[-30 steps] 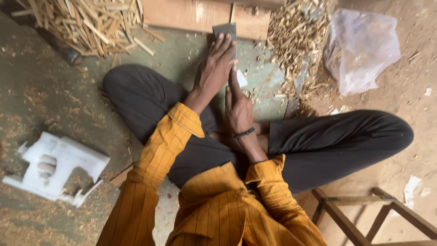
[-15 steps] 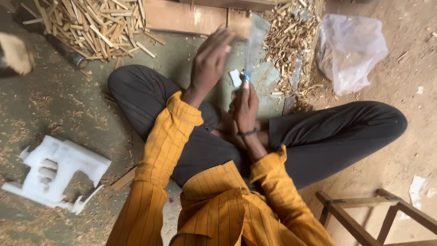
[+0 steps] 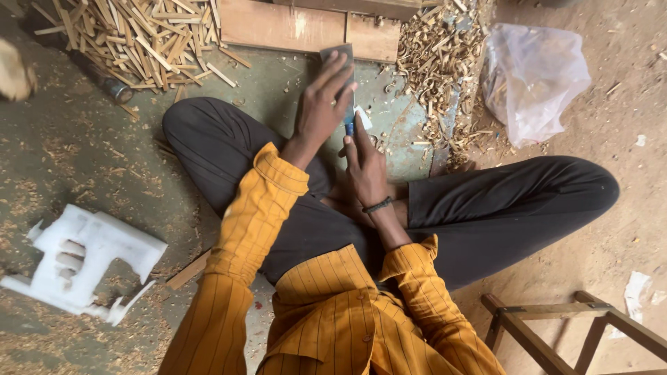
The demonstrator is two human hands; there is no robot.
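A person in a mustard striped shirt sits cross-legged on a dusty workshop floor. Left hand [image 3: 321,107] grips a flat dark blade [image 3: 338,54], fingers wrapped over it, raised just above the right hand [image 3: 365,163], which pinches a small pale stick [image 3: 361,118] upright w/ a bluish part at the fingertips. Behind: wood planks [image 3: 306,28], a heap of split sticks [image 3: 132,35], shavings [image 3: 445,62] & a clear plastic bag [image 3: 531,76]. White foam packing piece [image 3: 83,260] lies at left; wooden stool frame [image 3: 556,326] bottom right.

Dusty floor [image 3: 83,160] strewn with shavings, wood-stick pile [image 3: 132,35], plank [image 3: 306,28], wooden frame [image 3: 556,326], daylight
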